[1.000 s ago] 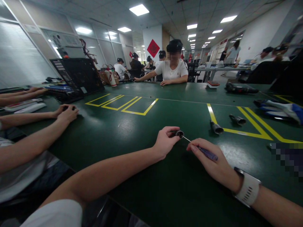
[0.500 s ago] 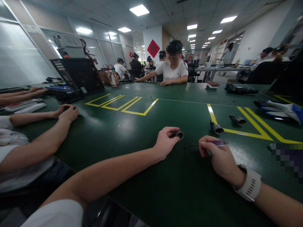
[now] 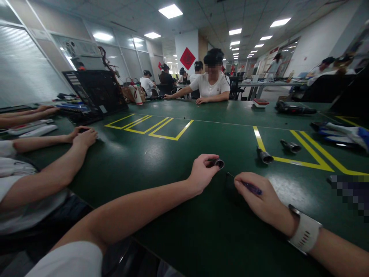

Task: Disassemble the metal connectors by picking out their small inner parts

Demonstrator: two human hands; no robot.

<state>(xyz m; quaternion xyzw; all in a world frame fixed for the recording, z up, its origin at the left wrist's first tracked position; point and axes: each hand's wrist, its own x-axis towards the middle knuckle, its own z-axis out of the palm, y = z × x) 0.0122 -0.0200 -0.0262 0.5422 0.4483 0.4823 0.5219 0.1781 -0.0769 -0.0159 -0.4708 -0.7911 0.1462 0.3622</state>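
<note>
My left hand point(image 3: 201, 173) rests on the green table point(image 3: 173, 161) and pinches a small dark metal cylinder point(image 3: 218, 163) that lies on its side with its open end facing right. My right hand point(image 3: 259, 198), with a white watch point(image 3: 305, 234) on the wrist, grips a thin screwdriver with a purple handle point(image 3: 251, 187). The screwdriver's thin shaft points left toward the cylinder, its tip just below and right of it, not touching as far as I can tell.
Two more metal cylinders point(image 3: 264, 156) point(image 3: 290, 146) lie by yellow floor-tape lines at the right. A co-worker's arms point(image 3: 57, 169) rest on the table at the left. A person in a white shirt point(image 3: 211, 86) sits across. A black case point(image 3: 92, 94) stands far left.
One second ago the screwdriver tip was at the cylinder's mouth. My right hand then drew back to the right, and now it has come part way back, the shaft angled toward the cylinder.
</note>
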